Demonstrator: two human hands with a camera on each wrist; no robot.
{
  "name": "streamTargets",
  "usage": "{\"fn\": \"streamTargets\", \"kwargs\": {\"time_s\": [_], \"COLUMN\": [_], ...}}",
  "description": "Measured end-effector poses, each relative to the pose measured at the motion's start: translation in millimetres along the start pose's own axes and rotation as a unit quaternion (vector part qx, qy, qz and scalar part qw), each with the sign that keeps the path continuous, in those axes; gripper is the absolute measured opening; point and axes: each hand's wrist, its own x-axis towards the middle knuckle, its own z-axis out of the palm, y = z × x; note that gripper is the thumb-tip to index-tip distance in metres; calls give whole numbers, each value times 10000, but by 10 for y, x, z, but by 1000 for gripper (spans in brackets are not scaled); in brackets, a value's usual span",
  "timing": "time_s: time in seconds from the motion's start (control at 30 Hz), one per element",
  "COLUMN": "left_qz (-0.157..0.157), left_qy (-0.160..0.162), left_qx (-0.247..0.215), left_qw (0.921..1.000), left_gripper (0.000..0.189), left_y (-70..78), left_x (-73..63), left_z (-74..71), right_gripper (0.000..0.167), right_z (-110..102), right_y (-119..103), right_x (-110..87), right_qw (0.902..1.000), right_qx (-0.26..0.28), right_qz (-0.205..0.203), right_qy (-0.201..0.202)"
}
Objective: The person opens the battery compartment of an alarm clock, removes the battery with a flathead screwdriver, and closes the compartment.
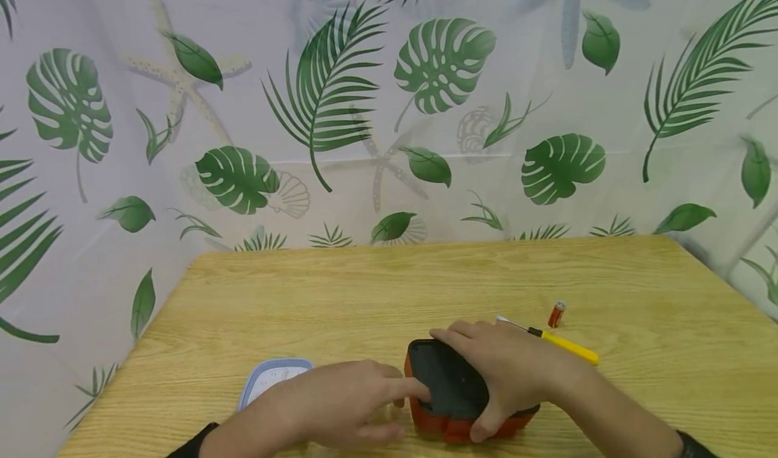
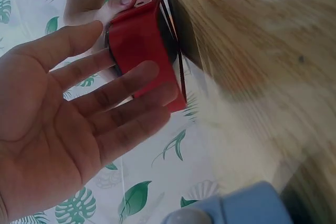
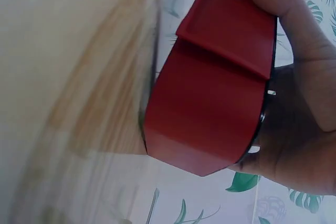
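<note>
A red box-shaped device (image 1: 431, 423) with a black face (image 1: 446, 380) turned up stands at the table's near side. My right hand (image 1: 510, 363) grips it from the right, fingers over the far edge and thumb against the red near side; in the right wrist view the thumb lies on the red casing (image 3: 210, 103) near a small hole. My left hand (image 1: 346, 400) reaches in from the left, its index fingertip touching the black face near the left edge. The left wrist view shows the left hand's other fingers (image 2: 123, 95) loosely extended beside the red side.
Behind the right hand lies a screwdriver (image 1: 568, 346) with a yellow and black handle. A small red cylinder with a silver end, like a battery (image 1: 556, 314), stands beyond it. A blue-rimmed white object (image 1: 273, 377) sits partly behind the left forearm. A leaf-printed cloth (image 1: 365, 107) hangs behind the table.
</note>
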Motion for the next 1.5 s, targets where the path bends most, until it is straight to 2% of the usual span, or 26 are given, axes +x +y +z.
{"fn": "streamTargets", "kwargs": {"time_s": [0.17,0.3,0.37,0.47,0.57,0.63,0.73,0.83,0.93,1.0,1.2,1.37,1.5], "left_qz": [-53,-56,-118,-155,-49,51,251,534,805,840,640,443,338], "left_qy": [-349,-400,-352,-173,87,258,338,72,-292,-408,-505,-621,-738], "left_qx": [-52,6,73,285,588,873,1185,942,595,490,499,389,165], "left_qw": [9994,9992,9993,9993,9982,9958,9921,9941,9946,9944,9954,9963,9966], "left_gripper": [45,43,43,43,43,44,44,49,57,61,56,51,52], "left_y": [-12,-16,-16,-16,-11,-5,-2,-3,-8,-7,1,-33,-63], "left_x": [2,7,8,4,2,-1,11,31,43,36,-1,-26,-33], "left_z": [34,58,60,59,69,78,85,96,106,105,57,15,-3], "right_gripper": [116,117,117,115,112,106,87,58,29,17,15,8,9], "right_z": [44,67,51,-46,-199,-292,-362,-360,-325,-306,-246,-202,-200], "right_y": [14,13,22,75,170,254,392,521,617,651,718,704,517], "right_x": [-6,2,-6,-71,-186,-261,-337,-364,-347,-324,-279,-244,-181], "right_qw": [9999,9998,9997,9967,9906,9904,9912,9905,9922,9919,9892,9932,9966], "right_qx": [14,-26,94,739,1285,1183,598,192,41,37,110,99,76], "right_qz": [-30,20,36,114,423,716,1113,1307,1243,1267,1430,1164,770], "right_qy": [-129,-185,-202,-302,-218,15,385,372,115,-78,-295,-30,289]}}
